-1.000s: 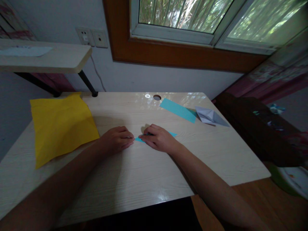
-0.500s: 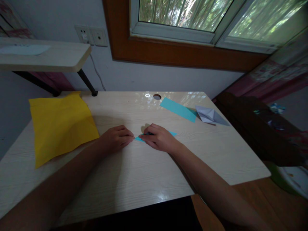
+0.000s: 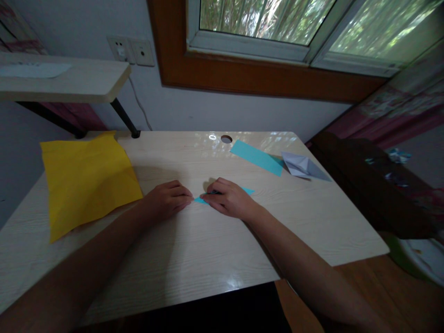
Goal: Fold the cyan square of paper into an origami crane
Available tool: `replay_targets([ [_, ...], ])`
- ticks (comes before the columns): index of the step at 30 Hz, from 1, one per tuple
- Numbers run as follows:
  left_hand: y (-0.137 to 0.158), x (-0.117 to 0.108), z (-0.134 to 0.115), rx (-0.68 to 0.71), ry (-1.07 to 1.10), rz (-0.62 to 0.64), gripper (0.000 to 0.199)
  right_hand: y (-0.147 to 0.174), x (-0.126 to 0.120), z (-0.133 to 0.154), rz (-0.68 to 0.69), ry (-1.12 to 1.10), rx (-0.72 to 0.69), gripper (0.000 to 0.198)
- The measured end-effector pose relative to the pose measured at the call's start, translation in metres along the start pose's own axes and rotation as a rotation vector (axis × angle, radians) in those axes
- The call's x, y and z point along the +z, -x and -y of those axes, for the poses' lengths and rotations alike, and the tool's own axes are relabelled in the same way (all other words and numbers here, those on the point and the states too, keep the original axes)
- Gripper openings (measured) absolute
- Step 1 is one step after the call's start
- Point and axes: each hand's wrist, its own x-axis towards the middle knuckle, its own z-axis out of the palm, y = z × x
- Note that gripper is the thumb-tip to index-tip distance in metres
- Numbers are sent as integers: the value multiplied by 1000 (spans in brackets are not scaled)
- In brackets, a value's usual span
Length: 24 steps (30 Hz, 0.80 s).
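A small piece of folded blue paper (image 3: 249, 190) lies on the table, mostly covered by my right hand (image 3: 225, 198). Its pointed left tip shows between my two hands, and another corner sticks out behind the right wrist. My right hand is closed, with fingers and thumb pressed on the paper. The left tip of the paper is pinched in the fingertips of my left hand (image 3: 169, 200). How the paper is folded under my right hand is hidden.
A yellow sheet (image 3: 90, 185) lies on the left of the table (image 3: 215, 259). Toward the back right are a blue paper strip (image 3: 257, 158) and a folded white paper boat (image 3: 301, 165). A raised shelf (image 3: 97, 83) stands at the back left, near a round hole (image 3: 226, 139).
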Motion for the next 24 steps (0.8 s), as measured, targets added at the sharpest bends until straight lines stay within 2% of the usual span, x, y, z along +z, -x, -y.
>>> replay_targets([
  [4, 4, 6, 3, -38, 13, -23, 16, -1, 0, 0, -11, 4, -6, 25],
  [18, 1, 3, 1, -14, 20, -13, 17, -3, -5, 3, -21, 36, -2, 22],
  [24, -2, 3, -3, -131, 69, -32, 15, -2, -2, 0, -9, 28, 7, 21],
])
